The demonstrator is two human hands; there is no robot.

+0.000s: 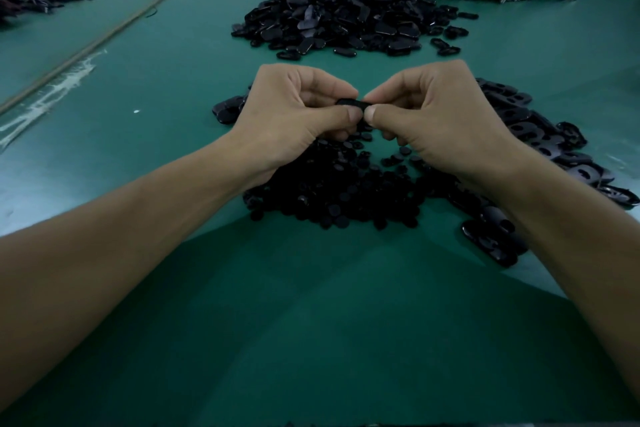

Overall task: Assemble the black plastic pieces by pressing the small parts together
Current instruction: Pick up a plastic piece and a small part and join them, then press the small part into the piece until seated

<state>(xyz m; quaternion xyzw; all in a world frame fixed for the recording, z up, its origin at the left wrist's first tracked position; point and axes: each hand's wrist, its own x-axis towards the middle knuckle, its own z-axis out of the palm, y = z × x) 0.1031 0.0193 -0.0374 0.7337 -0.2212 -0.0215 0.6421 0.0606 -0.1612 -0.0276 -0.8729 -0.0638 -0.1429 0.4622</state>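
Just above the heap of small round black plastic parts [346, 191] on the green table mat [311, 305], the left hand [294, 114] and right hand [433, 114] both pinch one small black oval plastic piece [349, 102] between thumbs and curled forefingers, apparently mid-press. Beyond that heap lies a large pile of glossy black oval shells [332, 21]; whether those are finished I cannot tell. Much work seems left.

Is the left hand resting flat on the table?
No, the left hand and right hand both pinch a small black plastic piece.
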